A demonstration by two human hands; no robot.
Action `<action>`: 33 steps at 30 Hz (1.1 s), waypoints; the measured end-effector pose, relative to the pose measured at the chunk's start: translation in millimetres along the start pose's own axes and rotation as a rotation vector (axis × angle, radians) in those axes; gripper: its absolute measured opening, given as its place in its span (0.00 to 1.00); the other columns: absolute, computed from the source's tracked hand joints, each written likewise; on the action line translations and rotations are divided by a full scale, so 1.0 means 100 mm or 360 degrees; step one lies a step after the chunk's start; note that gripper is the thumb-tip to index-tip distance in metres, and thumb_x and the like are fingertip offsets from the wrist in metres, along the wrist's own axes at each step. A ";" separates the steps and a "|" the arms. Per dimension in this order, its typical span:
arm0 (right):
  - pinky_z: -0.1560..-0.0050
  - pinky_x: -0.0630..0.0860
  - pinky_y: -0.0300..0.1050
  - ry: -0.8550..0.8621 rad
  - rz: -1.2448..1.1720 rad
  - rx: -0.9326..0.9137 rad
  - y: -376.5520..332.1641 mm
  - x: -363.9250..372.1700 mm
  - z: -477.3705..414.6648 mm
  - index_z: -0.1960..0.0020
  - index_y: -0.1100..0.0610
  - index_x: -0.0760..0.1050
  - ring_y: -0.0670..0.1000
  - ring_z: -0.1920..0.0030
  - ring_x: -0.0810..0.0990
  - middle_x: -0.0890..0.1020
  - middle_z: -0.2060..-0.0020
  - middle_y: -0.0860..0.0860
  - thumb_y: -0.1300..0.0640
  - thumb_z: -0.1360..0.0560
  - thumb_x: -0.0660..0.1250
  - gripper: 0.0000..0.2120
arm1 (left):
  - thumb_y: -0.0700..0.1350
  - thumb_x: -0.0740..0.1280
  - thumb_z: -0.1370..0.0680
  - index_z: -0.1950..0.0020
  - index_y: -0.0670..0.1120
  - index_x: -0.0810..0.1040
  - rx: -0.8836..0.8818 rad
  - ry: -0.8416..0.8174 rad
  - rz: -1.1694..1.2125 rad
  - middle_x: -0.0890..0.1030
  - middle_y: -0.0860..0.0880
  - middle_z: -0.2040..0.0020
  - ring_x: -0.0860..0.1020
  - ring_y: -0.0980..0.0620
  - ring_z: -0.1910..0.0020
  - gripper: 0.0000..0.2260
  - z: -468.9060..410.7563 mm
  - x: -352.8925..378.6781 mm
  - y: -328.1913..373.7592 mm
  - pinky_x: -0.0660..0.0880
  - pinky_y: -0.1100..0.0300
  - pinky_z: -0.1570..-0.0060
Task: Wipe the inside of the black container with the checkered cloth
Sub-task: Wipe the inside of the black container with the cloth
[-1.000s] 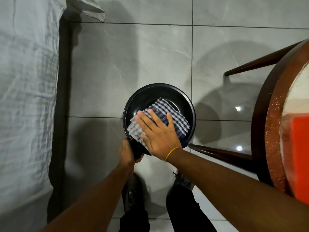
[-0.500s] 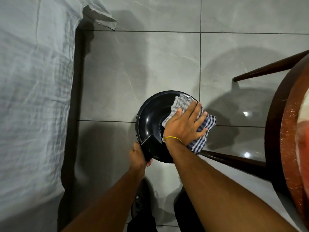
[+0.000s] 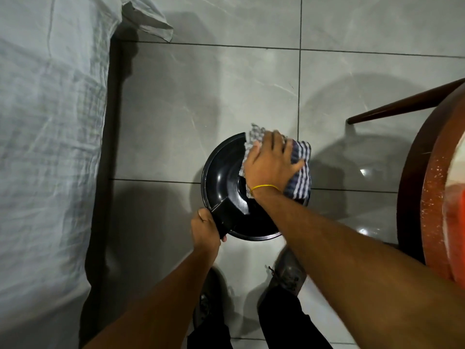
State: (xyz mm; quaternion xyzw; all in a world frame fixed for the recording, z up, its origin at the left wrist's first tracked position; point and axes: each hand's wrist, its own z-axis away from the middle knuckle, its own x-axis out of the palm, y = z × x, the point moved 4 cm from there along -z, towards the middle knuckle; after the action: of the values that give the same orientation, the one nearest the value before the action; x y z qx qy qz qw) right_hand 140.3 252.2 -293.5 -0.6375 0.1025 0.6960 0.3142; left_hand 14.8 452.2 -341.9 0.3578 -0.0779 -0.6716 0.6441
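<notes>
black container (image 3: 221, 177): held up by its handle (image 3: 222, 217) in the curled left hand (image 3: 205, 229), likely light, stiff, glossy-slick | checkered cloth (image 3: 299, 172): soft, bunched over container's far-right rim | right hand (image 3: 270, 165): fingers straight, pressing cloth flat against container's inner wall

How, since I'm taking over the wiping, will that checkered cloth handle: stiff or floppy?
Probably floppy: the cloth drapes over the container rim under the right hand. Likely to bunch when pushed: its far corner stands crumpled.
</notes>
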 end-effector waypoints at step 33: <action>0.18 0.49 0.76 0.0102 -0.0176 0.0727 0.31 0.07 0.46 0.13 0.47 0.61 0.59 0.11 0.51 0.60 0.12 0.48 0.37 0.15 0.52 0.32 | 0.44 0.52 0.17 0.63 0.40 0.71 -0.0280 0.0172 0.0099 0.74 0.39 0.67 0.74 0.43 0.73 0.18 0.06 0.27 0.01 0.70 0.60 0.81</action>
State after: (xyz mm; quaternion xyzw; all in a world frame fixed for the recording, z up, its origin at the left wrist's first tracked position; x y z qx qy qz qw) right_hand 84.8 254.6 -300.4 -0.5762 0.2322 0.6159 0.4844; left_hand 13.9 424.5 -347.4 0.3332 0.0051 -0.6352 0.6967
